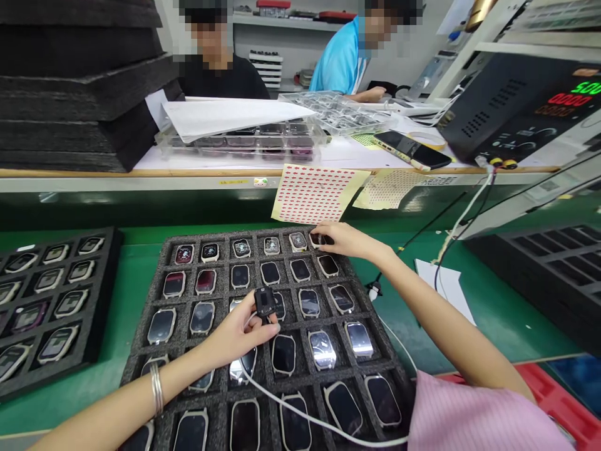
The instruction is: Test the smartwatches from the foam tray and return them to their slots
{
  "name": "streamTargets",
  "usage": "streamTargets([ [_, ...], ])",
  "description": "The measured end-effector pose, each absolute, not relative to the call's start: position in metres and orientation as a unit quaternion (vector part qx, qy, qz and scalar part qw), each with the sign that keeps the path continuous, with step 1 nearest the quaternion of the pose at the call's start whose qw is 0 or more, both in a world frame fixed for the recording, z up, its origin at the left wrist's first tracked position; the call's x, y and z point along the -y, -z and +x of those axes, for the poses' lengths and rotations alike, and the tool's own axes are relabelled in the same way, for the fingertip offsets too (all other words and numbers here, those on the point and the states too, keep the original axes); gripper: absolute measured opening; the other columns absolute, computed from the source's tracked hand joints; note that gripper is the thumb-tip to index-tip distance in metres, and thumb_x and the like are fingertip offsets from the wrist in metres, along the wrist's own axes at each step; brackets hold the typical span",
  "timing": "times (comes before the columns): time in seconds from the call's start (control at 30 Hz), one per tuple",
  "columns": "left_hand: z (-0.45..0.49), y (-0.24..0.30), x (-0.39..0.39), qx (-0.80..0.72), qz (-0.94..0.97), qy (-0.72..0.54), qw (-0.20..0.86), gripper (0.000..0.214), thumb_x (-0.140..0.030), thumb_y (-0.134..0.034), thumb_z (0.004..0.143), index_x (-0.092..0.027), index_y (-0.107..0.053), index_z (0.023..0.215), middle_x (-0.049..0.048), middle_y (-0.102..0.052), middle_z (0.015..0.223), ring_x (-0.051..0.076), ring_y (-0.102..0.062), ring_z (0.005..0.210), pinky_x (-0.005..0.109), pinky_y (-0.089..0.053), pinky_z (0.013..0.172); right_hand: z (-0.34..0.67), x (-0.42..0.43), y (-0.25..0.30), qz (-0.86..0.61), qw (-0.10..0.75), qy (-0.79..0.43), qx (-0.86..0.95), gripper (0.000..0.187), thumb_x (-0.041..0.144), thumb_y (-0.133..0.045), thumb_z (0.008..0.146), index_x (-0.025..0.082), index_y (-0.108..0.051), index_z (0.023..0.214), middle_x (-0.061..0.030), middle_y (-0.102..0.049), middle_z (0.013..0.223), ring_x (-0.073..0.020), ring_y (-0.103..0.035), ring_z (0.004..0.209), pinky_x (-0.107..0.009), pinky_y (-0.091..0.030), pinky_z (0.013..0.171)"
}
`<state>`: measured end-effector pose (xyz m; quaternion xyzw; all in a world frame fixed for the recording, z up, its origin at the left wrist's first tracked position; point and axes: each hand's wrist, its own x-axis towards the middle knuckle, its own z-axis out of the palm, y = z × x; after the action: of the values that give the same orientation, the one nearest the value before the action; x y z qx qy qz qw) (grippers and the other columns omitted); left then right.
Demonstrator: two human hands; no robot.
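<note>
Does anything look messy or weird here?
The red-marked sheet hangs crooked off the shelf, and the white paper sits askew on the clear tray, not lined up with it. I see nothing spilled.

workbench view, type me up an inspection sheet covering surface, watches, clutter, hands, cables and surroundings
surface: green bench top, under a foam tray
job's things: strapless watches in the tray compartments; several in the far row show lit faces
clutter: phone on the shelf beyond; dotted sticker sheet hanging from its edge
left hand: holds a black block above the tray
right hand: fingers at the far-right corner watch; firm grip cannot be told
cables: white cable crosses the tray's near part
surroundings: power supply at right, display lit; person in black and person in blue beyond the shelf
</note>
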<state>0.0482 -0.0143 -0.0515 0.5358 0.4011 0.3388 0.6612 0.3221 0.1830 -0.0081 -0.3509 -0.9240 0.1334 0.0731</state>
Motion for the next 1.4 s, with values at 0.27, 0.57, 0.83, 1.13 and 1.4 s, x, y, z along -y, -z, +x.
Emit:
streamTargets([
  [0.27,0.048,0.050,0.010,-0.398,0.498,-0.351,0.686,0.033,-0.034,-0.068,0.079,-0.017,-0.052,0.102,0.0041,-0.062,0.100,0.001,-0.031,0.044,0.018,-0.023,0.037,0.301,-0.150,-0.004,-0.378,0.164,-0.125,0.902,0.042,0.032,-0.074,0.076,0.014,-0.060,0.112,-0.0100,-0.062,0.094,-0.0270,-0.058,0.086,-0.039,-0.048,0.076],
  [0.57,0.049,0.048,0.010,-0.397,0.494,-0.368,0.680,0.042,-0.033,-0.068,0.079,-0.016,-0.050,0.113,0.0005,-0.060,0.087,0.001,-0.035,0.040,0.017,-0.024,0.034,0.226,-0.056,0.006,-0.185,0.148,-0.148,0.960,0.041,0.026,-0.072,0.080,0.013,-0.056,0.116,-0.0146,-0.056,0.111,-0.0284,-0.053,0.100,-0.043,-0.047,0.082],
  [0.83,0.049,0.054,0.011,-0.430,0.470,-0.420,0.646,0.027,-0.039,-0.065,0.081,-0.013,-0.057,0.087,-0.0058,-0.051,0.057,0.005,-0.039,0.041,0.018,-0.028,0.039,0.219,-0.054,0.023,-0.172,0.201,-0.133,0.955,0.048,0.033,-0.074,0.080,0.008,-0.054,0.116,-0.0143,-0.064,0.103,-0.0288,-0.058,0.095,-0.042,-0.044,0.081],
  [1.13,0.047,0.048,0.014,-0.414,0.476,-0.417,0.654,0.028,-0.038,-0.068,0.079,-0.012,-0.063,0.089,-0.0044,-0.053,0.062,0.003,-0.030,0.041,0.020,-0.023,0.040,0.223,-0.046,0.028,-0.179,0.262,-0.194,0.928,0.048,0.039,-0.071,0.082,0.013,-0.053,0.118,-0.0112,-0.066,0.099,-0.0257,-0.060,0.092,-0.041,-0.045,0.082],
  [1.4,0.047,0.049,0.014,-0.412,0.480,-0.418,0.652,0.026,-0.037,-0.068,0.079,-0.013,-0.064,0.089,-0.0018,-0.056,0.068,0.008,-0.042,0.053,0.021,-0.035,0.051,0.224,-0.047,0.032,-0.171,0.271,-0.202,0.926,0.052,0.042,-0.072,0.080,0.014,-0.052,0.119,-0.0105,-0.065,0.098,-0.0246,-0.061,0.090,-0.041,-0.046,0.082],
])
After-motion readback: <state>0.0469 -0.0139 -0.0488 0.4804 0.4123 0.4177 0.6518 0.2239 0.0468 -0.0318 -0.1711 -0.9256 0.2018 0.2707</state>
